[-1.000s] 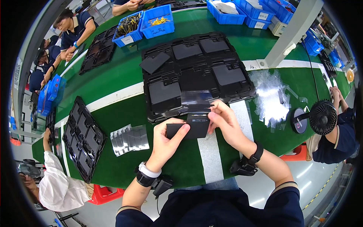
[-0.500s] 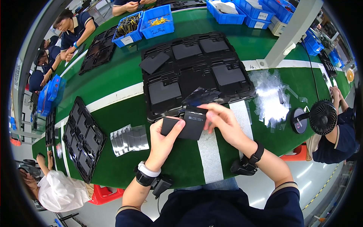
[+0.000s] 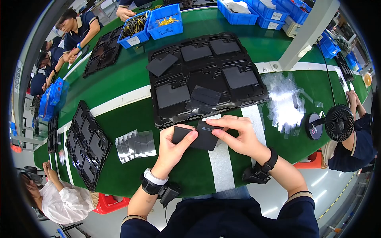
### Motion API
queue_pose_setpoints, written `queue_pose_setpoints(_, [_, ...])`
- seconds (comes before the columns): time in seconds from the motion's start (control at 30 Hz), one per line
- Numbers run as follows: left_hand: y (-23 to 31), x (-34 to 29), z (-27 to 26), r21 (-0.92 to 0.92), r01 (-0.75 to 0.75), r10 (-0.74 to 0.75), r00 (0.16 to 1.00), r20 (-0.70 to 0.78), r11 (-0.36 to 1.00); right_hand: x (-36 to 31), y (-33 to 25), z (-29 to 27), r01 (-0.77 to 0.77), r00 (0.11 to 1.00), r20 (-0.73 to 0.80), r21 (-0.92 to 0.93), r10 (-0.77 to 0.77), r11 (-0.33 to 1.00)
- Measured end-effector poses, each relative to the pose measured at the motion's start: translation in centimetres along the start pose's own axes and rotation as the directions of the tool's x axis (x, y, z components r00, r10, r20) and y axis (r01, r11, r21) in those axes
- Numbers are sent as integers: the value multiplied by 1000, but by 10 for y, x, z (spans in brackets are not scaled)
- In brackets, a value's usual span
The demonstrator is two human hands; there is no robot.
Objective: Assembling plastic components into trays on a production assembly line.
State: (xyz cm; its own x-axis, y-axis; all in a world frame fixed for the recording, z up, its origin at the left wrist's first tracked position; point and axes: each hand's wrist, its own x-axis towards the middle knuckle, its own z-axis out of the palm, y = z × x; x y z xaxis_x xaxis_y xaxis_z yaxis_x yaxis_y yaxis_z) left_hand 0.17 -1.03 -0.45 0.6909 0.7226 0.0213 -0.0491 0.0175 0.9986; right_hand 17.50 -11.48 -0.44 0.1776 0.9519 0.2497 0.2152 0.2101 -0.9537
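Observation:
Between my hands, over the near edge of the black tray, is a flat black battery (image 3: 203,141) with a notched shape and small print on its upper part. My left hand (image 3: 168,148) grips its left side, thumb on top. Closed at its upper right corner, my right hand (image 3: 243,137) pinches it between thumb and fingers. Just beyond them the tray (image 3: 156,115) holds several similar dark pieces in its pockets. One loose piece (image 3: 162,64) lies askew at its left. A see-through film (image 3: 205,97) rests over the tray's front middle.
Left of my hands lie stacked clear film strips (image 3: 135,146) and another black tray (image 3: 88,146). A pile of clear film scraps (image 3: 286,105) and a black fan (image 3: 338,123) are at the right. Blue bins (image 3: 164,23) stand behind, near a metal post (image 3: 303,39). Other people sit around.
The film has dropped flat onto the tray from near my right hand. My right fingers have shifted onto the battery's upper right corner, and the battery has tilted and moved slightly toward me.

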Motion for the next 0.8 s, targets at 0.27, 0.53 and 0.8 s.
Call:
queue_pose_setpoints(0.27, [-1,-3,2,-58,-30,28,999,-27,998,0,-4,1,211,977,0,-151,-213,966])
queue_pose_setpoints(0.53, [0,3,3,214,-248,249,968,22,945,2,8,-4,-141,986,-10,471,165,871])
queue_pose_setpoints(0.8, [4,-1,5,81,-9,10,1000,-7,997,5,-4,0,67,994,-69,-273,-89,960])
